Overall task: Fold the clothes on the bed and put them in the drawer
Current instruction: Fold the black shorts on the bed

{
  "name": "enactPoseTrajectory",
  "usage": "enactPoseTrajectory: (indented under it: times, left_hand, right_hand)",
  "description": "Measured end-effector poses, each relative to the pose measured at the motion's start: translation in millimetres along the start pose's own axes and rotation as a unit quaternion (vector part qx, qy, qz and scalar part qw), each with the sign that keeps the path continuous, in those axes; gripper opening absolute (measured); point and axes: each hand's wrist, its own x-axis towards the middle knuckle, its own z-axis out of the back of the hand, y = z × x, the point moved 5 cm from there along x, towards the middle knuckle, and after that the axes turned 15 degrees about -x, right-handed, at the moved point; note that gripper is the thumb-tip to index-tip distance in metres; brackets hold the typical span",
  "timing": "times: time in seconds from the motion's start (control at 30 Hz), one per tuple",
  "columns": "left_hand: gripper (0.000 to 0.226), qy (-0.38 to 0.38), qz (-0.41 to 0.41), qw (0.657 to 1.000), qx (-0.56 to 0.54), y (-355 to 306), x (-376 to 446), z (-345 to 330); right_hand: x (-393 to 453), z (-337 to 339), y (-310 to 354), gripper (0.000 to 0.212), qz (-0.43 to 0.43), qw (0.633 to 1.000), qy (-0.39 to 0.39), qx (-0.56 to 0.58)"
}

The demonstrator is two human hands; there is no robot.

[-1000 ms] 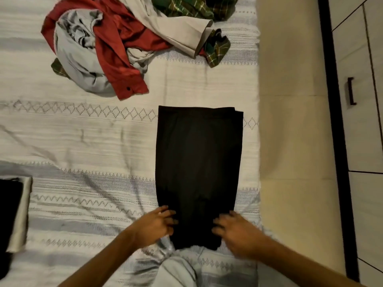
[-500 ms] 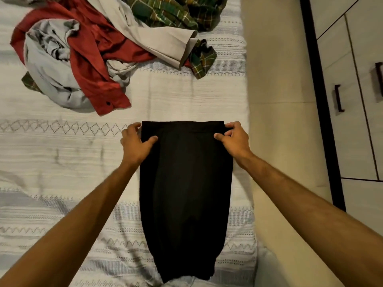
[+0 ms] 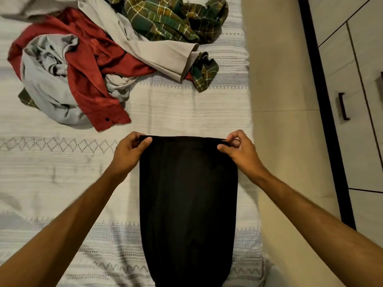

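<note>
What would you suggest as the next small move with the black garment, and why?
Probably draw the far edge toward the body, folding it in half: the left hand and right hand pinch the far corners of the black garment, which lies long and flat.

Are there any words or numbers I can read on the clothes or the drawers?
None: no words, numbers or labels show anywhere.
The black garment is plain.
The red shirt, plaid shirt and grey garment show no tags or print.
The drawer fronts are blank.
</note>
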Motion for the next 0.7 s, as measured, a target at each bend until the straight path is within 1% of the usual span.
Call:
enactPoseTrajectory:
  times: [0.03, 0.1, 0.13, 0.2, 0.23, 0.3, 0.33, 0.4, 0.47, 0.5, 0.6, 0.7]
  left_hand:
    - [0.013, 0.029, -0.007, 0.999, -0.014, -5.1, -5.6, -0.5]
    - [0.011, 0.1, -0.007, 0.995, -0.029, -13.8, -20.0, -5.3]
    - [0.011, 0.14, -0.002, 0.99, -0.03, -17.2, -28.3, -8.5]
    - [0.013, 0.211, 0.019, 0.977, -0.018, -21.6, -46.7, -14.1]
    - [0.014, 0.24, 0.034, 0.97, -0.007, -22.9, -55.2, -15.0]
    - [0.014, 0.289, 0.06, 0.955, 0.008, -24.6, -71.0, -14.2]
    - [0.013, 0.309, 0.067, 0.948, 0.009, -25.1, -77.9, -12.6]
    - [0.014, 0.334, 0.068, 0.94, 0.007, -27.1, -87.6, -10.3]
    - [0.015, 0.325, 0.048, 0.944, 0.007, -27.8, -89.6, -7.8]
    - [0.014, 0.305, 0.031, 0.952, 0.008, -28.7, -87.5, -6.3]
    - [0.014, 0.208, -0.033, 0.977, 0.019, -34.6, -70.3, 0.4]
    - [0.013, 0.09, -0.072, 0.993, 0.0, -36.2, -41.4, 8.5]
  right_hand:
    - [-2.6, 1.5, -0.7, 0.04, -0.01, 0.998, 0.05, 0.023]
    - [-9.4, 5.6, -2.0, 0.052, -0.011, 0.99, 0.142, 0.01]
    - [-13.7, 8.0, -1.9, 0.052, 0.002, 0.984, 0.18, -0.019]
    - [-26.8, 12.1, -0.8, 0.042, 0.035, 0.969, 0.227, -0.09]
    - [-35.8, 14.0, -0.6, 0.035, 0.049, 0.962, 0.244, -0.112]
    - [-58.9, 19.0, 0.4, 0.025, 0.074, 0.955, 0.263, -0.114]
    - [-71.6, 22.5, 1.4, 0.023, 0.093, 0.955, 0.261, -0.109]
    - [-91.7, 31.0, 4.1, 0.023, 0.135, 0.957, 0.232, -0.107]
    - [-104.8, 37.1, 3.5, 0.022, 0.156, 0.961, 0.199, -0.114]
    - [-107.9, 38.4, 2.1, 0.023, 0.16, 0.963, 0.184, -0.119]
    - [-102.3, 37.1, 0.8, 0.026, 0.158, 0.971, 0.136, -0.121]
    - [-77.5, 31.0, 6.3, 0.023, 0.147, 0.98, 0.084, -0.102]
